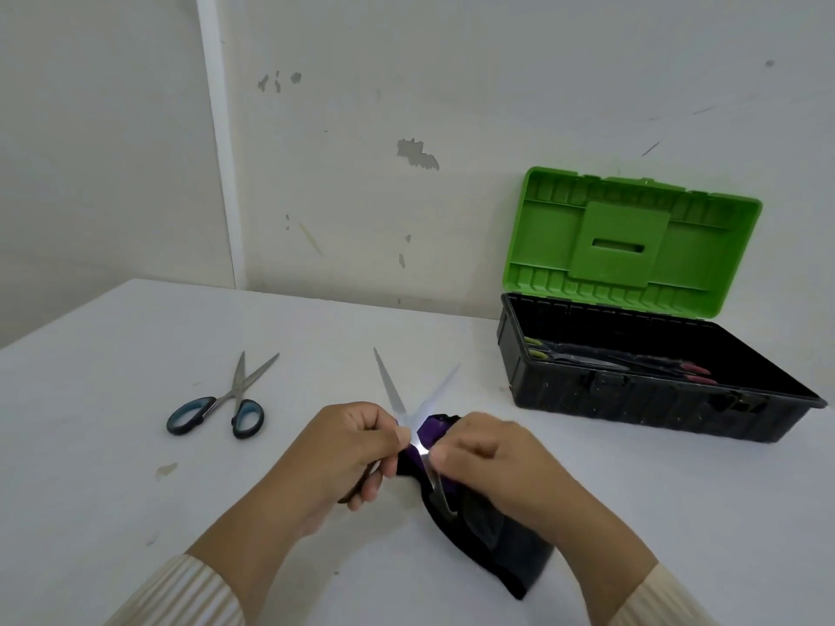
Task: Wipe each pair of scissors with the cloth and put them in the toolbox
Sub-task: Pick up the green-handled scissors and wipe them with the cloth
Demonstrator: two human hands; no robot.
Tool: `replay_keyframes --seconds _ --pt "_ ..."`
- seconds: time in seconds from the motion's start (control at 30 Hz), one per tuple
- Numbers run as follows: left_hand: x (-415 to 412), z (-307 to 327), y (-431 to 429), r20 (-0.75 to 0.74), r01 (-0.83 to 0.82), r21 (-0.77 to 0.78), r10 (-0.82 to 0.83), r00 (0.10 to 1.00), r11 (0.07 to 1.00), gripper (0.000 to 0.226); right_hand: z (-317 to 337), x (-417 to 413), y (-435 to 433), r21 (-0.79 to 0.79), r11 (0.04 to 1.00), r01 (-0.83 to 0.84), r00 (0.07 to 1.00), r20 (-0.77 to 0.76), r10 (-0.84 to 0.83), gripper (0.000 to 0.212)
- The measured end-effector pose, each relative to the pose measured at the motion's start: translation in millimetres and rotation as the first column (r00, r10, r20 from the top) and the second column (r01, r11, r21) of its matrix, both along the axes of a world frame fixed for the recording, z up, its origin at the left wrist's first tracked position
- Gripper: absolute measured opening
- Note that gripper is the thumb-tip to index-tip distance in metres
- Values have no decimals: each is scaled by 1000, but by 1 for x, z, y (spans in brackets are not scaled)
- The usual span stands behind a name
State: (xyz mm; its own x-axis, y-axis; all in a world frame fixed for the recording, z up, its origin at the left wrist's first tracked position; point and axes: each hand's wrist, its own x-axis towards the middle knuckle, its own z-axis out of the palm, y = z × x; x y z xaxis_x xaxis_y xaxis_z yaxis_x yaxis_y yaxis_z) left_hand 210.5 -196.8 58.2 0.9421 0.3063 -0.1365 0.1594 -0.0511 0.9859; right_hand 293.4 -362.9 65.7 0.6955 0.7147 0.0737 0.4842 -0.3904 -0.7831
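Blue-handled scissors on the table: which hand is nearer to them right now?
Left. The left hand is just to the right of the blue-handled scissors, not touching them; the right hand lies farther right, on the cloth.

A white counter (316, 512) fills the lower part of the view and runs back to a scuffed white wall. Its surface shows a few small stains, one yellowish spot near the left front. On the left lies a pair of scissors with blue-and-black handles (221, 402), blades slightly parted and pointing toward the wall. At the right rear, close to the wall, stands a black toolbox (632, 399) with its green lid (632, 241) swung up; more scissors lie inside it. Near the front centre a dark cloth (492, 548), black with a purple patch, rests on the counter, partly covered from above.
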Motion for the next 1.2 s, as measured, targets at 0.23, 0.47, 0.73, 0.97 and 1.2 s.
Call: replay_keyframes --seconds 0.23,0.47,0.73,0.97,1.2 --pt "0 4 14 24 44 -659 -37 999 751 27 -7 3 3 80 986 144 986 -93 -137 18" --pt "8 -7 -22 54 7 -606 32 998 795 20 -15 -3 14 117 973 197 980 5 -199 20" --pt "11 -8 -11 26 -228 -561 293 956 796 20 -12 19 -6 -5 1000 16 995 99 -16 28" --pt "10 -12 -15 -45 -207 -213 202 978 955 5 3 37 -19 564 704 432 881 -97 -464 42" --pt "10 -19 -32 46 -157 37 155 987 987 13 -22 5 24 131 978 161 871 446 -203 15"
